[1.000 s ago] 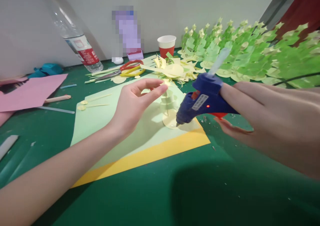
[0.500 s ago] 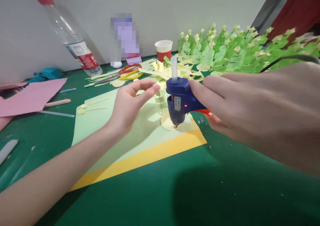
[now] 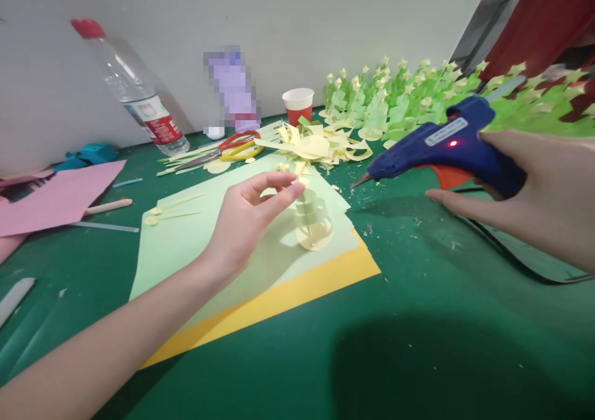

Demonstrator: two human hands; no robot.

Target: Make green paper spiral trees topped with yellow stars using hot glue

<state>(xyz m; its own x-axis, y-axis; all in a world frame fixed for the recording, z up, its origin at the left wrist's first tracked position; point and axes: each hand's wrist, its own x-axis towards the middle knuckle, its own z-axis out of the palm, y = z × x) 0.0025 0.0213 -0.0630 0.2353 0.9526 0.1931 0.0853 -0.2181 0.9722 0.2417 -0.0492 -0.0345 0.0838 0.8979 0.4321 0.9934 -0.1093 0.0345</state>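
Observation:
My left hand (image 3: 253, 212) pinches the top of a small paper flower (image 3: 307, 209) between thumb and fingers. The flower stands upright on a round pale yellow base (image 3: 315, 234), over light green sheets (image 3: 223, 262) with an orange-yellow sheet (image 3: 274, 305) beneath. Off to the right, my right hand (image 3: 534, 191) is wrapped round the handle of a blue glue gun (image 3: 432, 144) with a lit red light. Its nozzle points left and down, apart from the flower. Two stems with pale yellow tips (image 3: 152, 217) lie on the sheets' left part.
Scissors (image 3: 232, 147), yellow paper scraps (image 3: 320, 144) and a red-white cup (image 3: 298, 105) are at the back. Many paper flowers (image 3: 400, 98) stand at back right. A bottle (image 3: 155, 119) and pink paper (image 3: 60, 194) are at left; a black cord (image 3: 506, 259) runs at right.
My right hand has moved the glue gun away from the flower's base to the right, turning its nozzle from downward to leftward. My left hand still pinches the flower. The view has shifted slightly.

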